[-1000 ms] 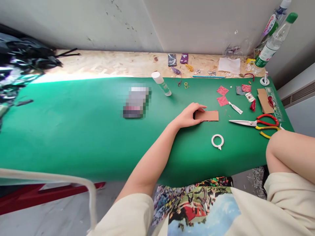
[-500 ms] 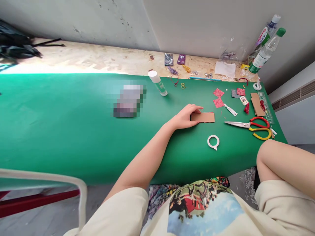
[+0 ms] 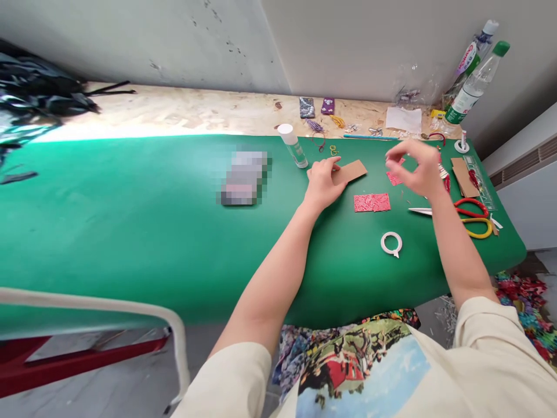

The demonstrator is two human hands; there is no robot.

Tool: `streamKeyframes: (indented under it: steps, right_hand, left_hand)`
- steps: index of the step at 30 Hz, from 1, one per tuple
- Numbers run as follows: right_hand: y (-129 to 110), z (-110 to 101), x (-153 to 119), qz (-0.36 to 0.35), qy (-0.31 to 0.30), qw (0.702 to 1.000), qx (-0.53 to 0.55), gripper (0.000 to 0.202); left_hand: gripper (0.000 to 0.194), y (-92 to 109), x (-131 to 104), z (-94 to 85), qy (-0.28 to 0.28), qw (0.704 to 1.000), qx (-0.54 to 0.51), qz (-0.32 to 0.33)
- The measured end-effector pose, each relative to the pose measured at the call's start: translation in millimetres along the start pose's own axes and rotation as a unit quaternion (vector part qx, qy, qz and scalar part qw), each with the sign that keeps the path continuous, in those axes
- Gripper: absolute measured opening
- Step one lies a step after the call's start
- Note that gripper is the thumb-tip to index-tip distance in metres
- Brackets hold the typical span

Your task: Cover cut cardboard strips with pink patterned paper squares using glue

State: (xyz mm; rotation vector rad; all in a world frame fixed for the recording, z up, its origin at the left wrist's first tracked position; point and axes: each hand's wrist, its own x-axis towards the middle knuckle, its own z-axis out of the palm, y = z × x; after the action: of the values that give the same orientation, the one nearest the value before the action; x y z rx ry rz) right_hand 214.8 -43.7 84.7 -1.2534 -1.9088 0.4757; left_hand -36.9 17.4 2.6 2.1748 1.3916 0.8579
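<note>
My left hand [image 3: 324,184] grips one end of a brown cardboard strip [image 3: 353,170], fingers and thumb along its edges. Just below the strip, a red patterned rectangle [image 3: 372,202] lies flat on the green tabletop. Over the right side hovers my right hand [image 3: 420,168], its fingers curved and thumb apart, with nothing visible in it. Part of a red patterned square [image 3: 395,174] shows beneath those fingers; other small pieces there are hidden. Scissors [image 3: 474,217] with red and yellow handles lie close to my right forearm.
A glue stick [image 3: 293,146] stands beyond my left hand. A roll of white tape [image 3: 391,244] lies near the front edge. Bottles [image 3: 476,87] stand at the back right corner. At left are a blurred-out rectangular object [image 3: 244,178] and a white metal bar [image 3: 108,307].
My left hand has moved the cardboard strip up and away, so the red rectangle now shows. My right arm has swung in from the right, over the small pieces. The view has shifted slightly.
</note>
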Motion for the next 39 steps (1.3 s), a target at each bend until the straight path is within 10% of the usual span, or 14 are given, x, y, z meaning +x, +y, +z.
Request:
streamKeyframes:
  steps: [8,14,22,29,34,39]
  right_hand:
    - [35.8,15.0,-27.9,0.063,-0.233,0.961,-0.133,0.062]
    - [32.0,15.0,-25.2,0.073,-0.278,0.941,-0.181,0.042]
    - [29.0,20.4,-30.5,0.129,-0.175,0.975,0.043,0.039]
    - [30.4,34.0,-27.6,0.176,0.039,0.969,0.168,0.048]
    - [14.8,42.6,-27.3,0.285,0.016,0.908,0.307,0.075]
    - [10.7,43.5,-27.0,0.311,0.048,0.871,0.377,0.075]
  left_hand:
    - [0.049,5.0,-4.2,13.6,0.048,0.997,0.051,-0.041]
    - [0.040,26.7,-14.1,22.5,0.029,0.998,0.013,0.061]
    - [0.048,34.3,-23.8,29.3,-0.101,0.963,-0.245,0.058]
    - [0.025,42.0,-29.8,34.0,0.014,0.962,-0.272,-0.034]
    - [0.018,44.2,-33.1,28.7,0.111,0.980,-0.141,0.086]
    - [0.027,43.1,-36.2,33.3,0.063,0.977,-0.078,0.189]
